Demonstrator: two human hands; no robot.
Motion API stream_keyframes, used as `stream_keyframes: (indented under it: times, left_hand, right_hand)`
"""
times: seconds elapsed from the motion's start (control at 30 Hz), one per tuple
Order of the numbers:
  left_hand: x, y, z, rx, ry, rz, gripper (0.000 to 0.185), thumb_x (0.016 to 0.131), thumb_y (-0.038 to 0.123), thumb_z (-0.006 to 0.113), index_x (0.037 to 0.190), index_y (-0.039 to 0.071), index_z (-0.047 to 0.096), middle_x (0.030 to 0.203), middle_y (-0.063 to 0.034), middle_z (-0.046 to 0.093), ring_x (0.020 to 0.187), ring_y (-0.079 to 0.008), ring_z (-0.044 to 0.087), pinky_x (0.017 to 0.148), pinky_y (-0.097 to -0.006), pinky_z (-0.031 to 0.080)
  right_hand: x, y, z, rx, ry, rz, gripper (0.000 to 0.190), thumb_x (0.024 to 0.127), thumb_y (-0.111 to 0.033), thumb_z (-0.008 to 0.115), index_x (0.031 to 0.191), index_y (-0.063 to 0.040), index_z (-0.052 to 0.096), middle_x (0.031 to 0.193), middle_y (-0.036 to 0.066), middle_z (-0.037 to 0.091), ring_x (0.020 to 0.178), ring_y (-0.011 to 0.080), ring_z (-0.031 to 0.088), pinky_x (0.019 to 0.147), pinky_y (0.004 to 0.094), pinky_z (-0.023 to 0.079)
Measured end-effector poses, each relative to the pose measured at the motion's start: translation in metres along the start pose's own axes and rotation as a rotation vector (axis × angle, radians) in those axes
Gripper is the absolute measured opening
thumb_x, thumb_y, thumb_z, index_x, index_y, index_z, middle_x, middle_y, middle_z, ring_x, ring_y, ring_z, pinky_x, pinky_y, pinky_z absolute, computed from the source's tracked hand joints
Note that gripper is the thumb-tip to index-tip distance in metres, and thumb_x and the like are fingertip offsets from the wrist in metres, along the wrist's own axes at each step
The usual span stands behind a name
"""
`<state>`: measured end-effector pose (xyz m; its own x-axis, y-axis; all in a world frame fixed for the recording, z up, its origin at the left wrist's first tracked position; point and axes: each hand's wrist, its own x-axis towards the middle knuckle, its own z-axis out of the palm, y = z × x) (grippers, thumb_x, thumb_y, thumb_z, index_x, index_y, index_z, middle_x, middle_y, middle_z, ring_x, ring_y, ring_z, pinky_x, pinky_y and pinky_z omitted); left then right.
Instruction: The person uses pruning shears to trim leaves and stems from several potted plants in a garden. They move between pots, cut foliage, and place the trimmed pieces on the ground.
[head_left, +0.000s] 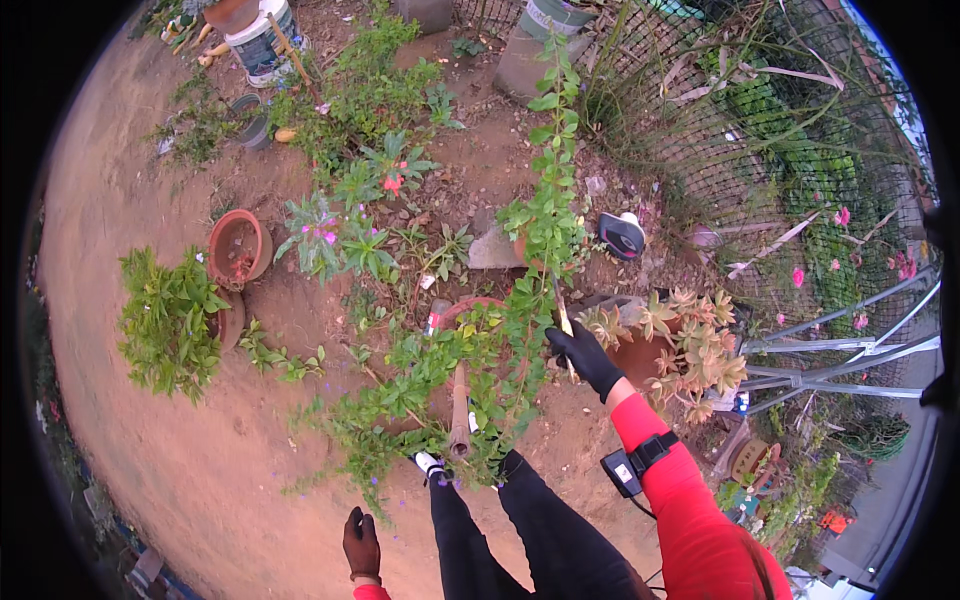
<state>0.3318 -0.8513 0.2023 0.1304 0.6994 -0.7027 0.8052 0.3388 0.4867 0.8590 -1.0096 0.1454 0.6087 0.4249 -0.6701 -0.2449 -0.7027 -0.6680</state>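
Note:
My right hand (583, 358), in a black glove, is closed around the handle of a thin tool (562, 311) whose far end runs up into a tall leafy stem (553, 187); its blade is partly hidden by leaves. Hanging low at the left, my gloved left hand (361, 544) holds nothing over the bare soil. Between my hands a bushy plant (420, 390) spreads from a terracotta pot (480, 306) around an upright brown pole (460, 420). Its trailing shoots reach down near my white shoes.
A succulent in a pot (637, 361) stands right of my right hand. An empty terracotta pot (240, 247) and a leafy potted plant (169, 322) are at the left. Black netting (787, 150) and a metal frame (840, 345) lie to the right. Flowering plants (322, 229) grow ahead.

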Motion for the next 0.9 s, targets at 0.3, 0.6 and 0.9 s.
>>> stream_keyframes:
  times: [0.3, 0.6, 0.9]
  left_hand:
    - [-0.004, -0.011, -0.015, 0.017, -0.017, -0.026, 0.045, 0.100, 0.023, 0.058, 0.134, -0.006, 0.054, 0.132, -0.0200, 0.060, 0.119, -0.0266, 0.059, 0.101, -0.0362, 0.046]
    - [-0.012, -0.017, -0.010, -0.009, -0.015, -0.025, 0.044, 0.100, 0.022, 0.057, 0.135, -0.004, 0.053, 0.133, -0.0191, 0.060, 0.119, -0.0260, 0.059, 0.100, -0.0358, 0.047]
    - [-0.021, -0.036, -0.013, -0.010, 0.001, -0.074, 0.045, 0.101, 0.023, 0.057, 0.136, -0.004, 0.053, 0.134, -0.0194, 0.059, 0.120, -0.0267, 0.058, 0.101, -0.0363, 0.046]
  right_hand:
    - [-0.024, -0.065, -0.064, -1.032, 0.044, -0.051, 0.078, 0.079, -0.063, 0.064, 0.130, -0.005, 0.056, 0.108, 0.024, 0.069, 0.102, 0.0399, 0.066, 0.086, 0.0459, 0.052]
    - [0.058, -0.096, -0.079, -1.350, -0.384, 0.101, 0.076, 0.078, -0.066, 0.060, 0.120, -0.003, 0.067, 0.123, 0.021, 0.066, 0.112, 0.0379, 0.064, 0.096, 0.0438, 0.049]
    - [0.087, -0.102, -0.074, -1.401, -0.522, -0.017, 0.069, 0.079, -0.059, 0.065, 0.113, 0.001, 0.068, 0.111, 0.025, 0.068, 0.105, 0.0393, 0.065, 0.094, 0.0440, 0.049]
